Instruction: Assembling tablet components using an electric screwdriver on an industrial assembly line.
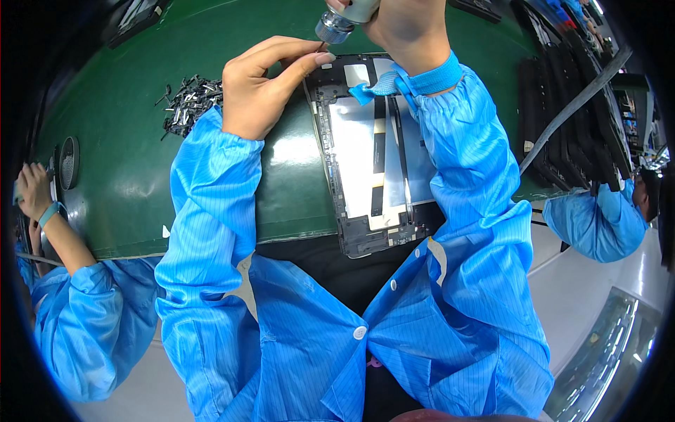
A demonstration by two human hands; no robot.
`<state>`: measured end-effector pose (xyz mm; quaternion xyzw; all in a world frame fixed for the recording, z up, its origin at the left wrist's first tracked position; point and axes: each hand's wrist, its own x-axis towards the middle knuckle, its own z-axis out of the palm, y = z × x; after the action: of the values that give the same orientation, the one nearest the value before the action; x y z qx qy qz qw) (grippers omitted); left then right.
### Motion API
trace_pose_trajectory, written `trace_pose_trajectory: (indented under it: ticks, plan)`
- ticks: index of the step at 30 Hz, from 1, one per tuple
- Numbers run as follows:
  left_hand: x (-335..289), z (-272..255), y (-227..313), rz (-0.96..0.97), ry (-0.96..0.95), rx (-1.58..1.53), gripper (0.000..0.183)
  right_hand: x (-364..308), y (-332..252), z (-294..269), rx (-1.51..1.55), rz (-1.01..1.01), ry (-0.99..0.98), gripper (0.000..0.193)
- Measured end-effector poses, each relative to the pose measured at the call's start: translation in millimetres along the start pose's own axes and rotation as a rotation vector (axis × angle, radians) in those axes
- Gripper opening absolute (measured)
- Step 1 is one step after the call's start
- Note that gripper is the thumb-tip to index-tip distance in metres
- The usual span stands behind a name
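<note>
My right hand (411, 28) grips an electric screwdriver (336, 27) with a silver collar, mostly cut off by the top edge. Its thin bit points down at the upper left corner of an opened tablet (351, 162). Right at the bit, the thumb and forefinger of my left hand (264, 84) are pinched together; what they hold is too small to make out. The tablet shows a dark frame, silvery panels and a dark strip, and its lower edge reaches over the table's front edge. My right forearm covers part of its right side.
On the green table (295, 204), a pile of small black and silver parts (188, 105) lies left of my left hand. A dark oval dish (69, 163) sits farther left. Black trays (569, 119) stand at right behind a grey cable (580, 102). Co-workers' blue sleeves (91, 316) flank me.
</note>
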<state>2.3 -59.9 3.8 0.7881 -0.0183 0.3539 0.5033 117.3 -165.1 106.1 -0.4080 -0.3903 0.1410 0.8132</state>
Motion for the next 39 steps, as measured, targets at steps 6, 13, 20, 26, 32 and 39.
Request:
trace_pose_trajectory:
  ticks: [6,13,20,26,32,39]
  plan:
    - [-0.7,1.1,1.7,0.0,-0.004,0.005,0.015,-1.5,-2.1,-1.2,-0.02,0.004,0.004,0.02]
    - [0.0,4.5,3.0,-0.001,-0.016,0.002,0.022,-1.9,-6.3,-3.3,-0.057,0.009,0.01,0.02]
    - [1.6,3.9,6.1,-0.053,-0.013,0.052,0.022,0.6,-5.6,-2.6,-0.044,-0.014,0.008,0.022]
    - [2.4,3.1,2.0,-0.031,-0.011,0.013,0.017,1.6,-7.7,-3.8,-0.095,0.013,-0.001,0.024]
    - [3.0,4.6,2.7,-0.006,-0.002,-0.007,0.016,1.7,-7.4,-2.7,-0.059,-0.009,0.006,0.024]
    - [4.3,2.1,3.1,0.001,0.006,0.005,0.017,3.6,-6.9,-2.6,-0.058,-0.013,-0.002,0.023]
